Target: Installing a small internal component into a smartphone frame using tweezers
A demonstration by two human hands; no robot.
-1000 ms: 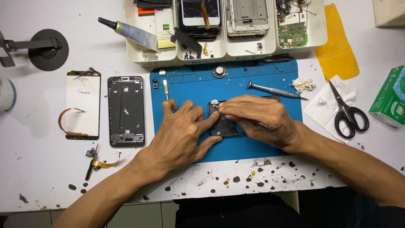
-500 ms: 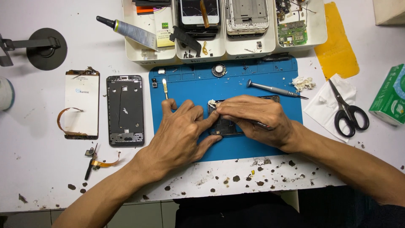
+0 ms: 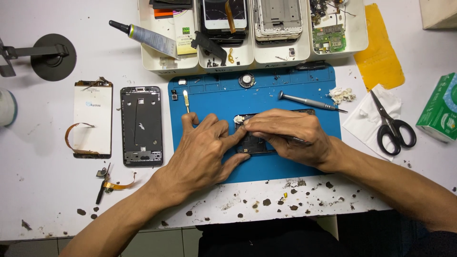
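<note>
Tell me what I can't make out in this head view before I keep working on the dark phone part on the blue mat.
- Dark phone part: mostly covered by the left hand and right hand; its layout is hidden.
- Thin tool under the right hand: only a short length shows; its tip is hidden, and so is the grip on it.
- Parts in the white trays: cut off by the top edge.
- Green box: cut off by the right edge.
</note>
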